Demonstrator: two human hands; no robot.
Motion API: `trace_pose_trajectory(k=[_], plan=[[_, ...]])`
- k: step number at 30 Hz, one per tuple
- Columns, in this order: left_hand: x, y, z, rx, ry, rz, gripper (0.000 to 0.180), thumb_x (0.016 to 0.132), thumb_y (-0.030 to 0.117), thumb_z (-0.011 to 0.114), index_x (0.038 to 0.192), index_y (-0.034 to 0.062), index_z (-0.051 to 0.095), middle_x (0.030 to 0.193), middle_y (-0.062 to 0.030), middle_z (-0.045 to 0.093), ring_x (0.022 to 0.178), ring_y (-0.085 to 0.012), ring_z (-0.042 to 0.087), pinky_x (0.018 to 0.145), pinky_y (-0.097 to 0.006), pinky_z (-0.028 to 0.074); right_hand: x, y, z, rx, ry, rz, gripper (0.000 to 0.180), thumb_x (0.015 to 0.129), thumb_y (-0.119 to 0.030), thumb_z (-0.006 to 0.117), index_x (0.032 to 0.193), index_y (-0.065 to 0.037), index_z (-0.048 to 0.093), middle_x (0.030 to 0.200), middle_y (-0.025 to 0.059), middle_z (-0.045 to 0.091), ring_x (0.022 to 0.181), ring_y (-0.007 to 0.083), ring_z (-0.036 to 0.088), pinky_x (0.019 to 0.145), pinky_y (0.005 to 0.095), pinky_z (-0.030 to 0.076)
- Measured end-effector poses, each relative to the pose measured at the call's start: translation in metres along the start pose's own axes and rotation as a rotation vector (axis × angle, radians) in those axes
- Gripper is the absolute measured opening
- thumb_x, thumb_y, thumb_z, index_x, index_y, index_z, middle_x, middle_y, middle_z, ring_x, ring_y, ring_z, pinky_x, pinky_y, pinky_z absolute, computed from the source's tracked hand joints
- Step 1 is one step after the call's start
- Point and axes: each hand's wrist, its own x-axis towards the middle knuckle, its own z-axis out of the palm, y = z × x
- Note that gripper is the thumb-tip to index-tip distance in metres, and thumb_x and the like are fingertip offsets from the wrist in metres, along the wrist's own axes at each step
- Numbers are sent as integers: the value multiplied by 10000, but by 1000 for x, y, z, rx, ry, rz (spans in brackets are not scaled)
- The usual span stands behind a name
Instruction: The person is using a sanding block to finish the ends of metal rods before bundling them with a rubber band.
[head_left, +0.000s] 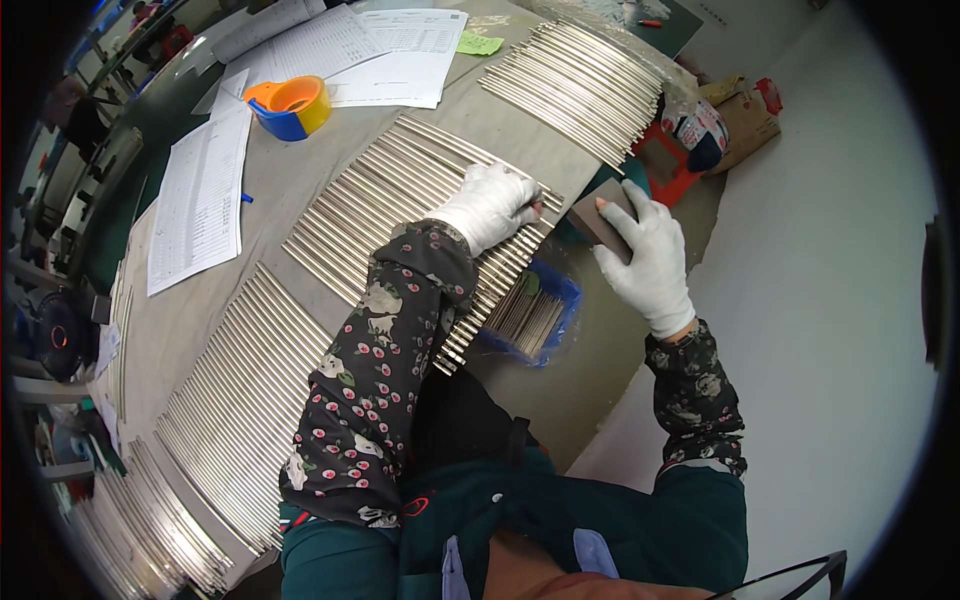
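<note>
My left hand [487, 207], in a white glove, lies over the right end of the middle row of shiny metal rods [370, 205]. Its fingers curl down at the rod ends near the table's edge; exactly how many rods they grip is hidden. Off that edge, my right hand [648, 252], also gloved with some bare fingertips, grips a flat brown rectangular block [597, 228] resembling a sanding sponge. The block is close to the rod ends, with a small gap between it and my left fingers.
More metal rods lie in a row at the far right [575, 85] and another at the near left [245, 385]. Below the edge stands a blue-lined bin [565, 305] holding rods. Paper sheets [205, 190], a yellow-and-blue tape dispenser [303, 97] and a red stool [672, 178] are around.
</note>
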Motion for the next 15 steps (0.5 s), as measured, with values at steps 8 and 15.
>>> trace_pose_trajectory(k=[8, 15], plan=[[1, -2, 6, 30, 94, 3, 92, 836, 187, 606, 839, 96, 618, 786, -67, 627, 829, -256, 575, 770, -383, 403, 12, -30, -5, 198, -78, -220, 436, 606, -197, 676, 1031, -112, 626, 1179, 174, 514, 921, 306, 542, 750, 395, 450], [7, 1, 0, 10, -22, -62, 193, 867, 256, 545, 857, 91, 646, 847, -104, 642, 904, -301, 577, 805, -404, 388, 21, -29, -7, 108, -61, -299, 377, 612, -190, 680, 978, -113, 630, 1118, 175, 527, 875, 306, 555, 650, 382, 448]])
